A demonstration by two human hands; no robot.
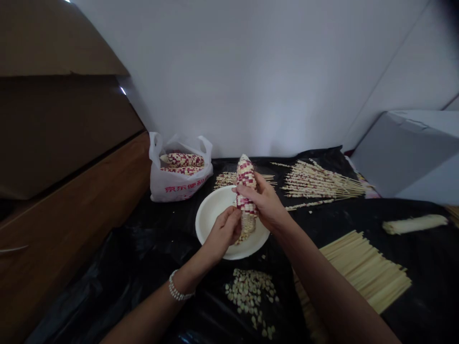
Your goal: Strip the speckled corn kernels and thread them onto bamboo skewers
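Note:
My right hand (267, 198) is wrapped round an ear of corn (246, 174) with cream and dark red kernels, its thumb across the front. The ear stands nearly upright over a white bowl (205, 224), and its lower end is stripped of kernels. My left hand (224, 230) is closed, with thumb and fingertips pressed against the ear's lower left side. Whether a loose kernel is between those fingertips, I cannot tell. Some kernels lie in the bowl below the ear, partly hidden by my left hand.
A white plastic bag (175, 184) holds more ears of corn. Kernel-threaded sticks (315, 179) lie back right, with bare sticks (366, 270) nearer. Loose kernels (251, 291) are spread on black plastic sheeting (150, 267). A bare cob (416, 223) rests beside a white box (412, 153).

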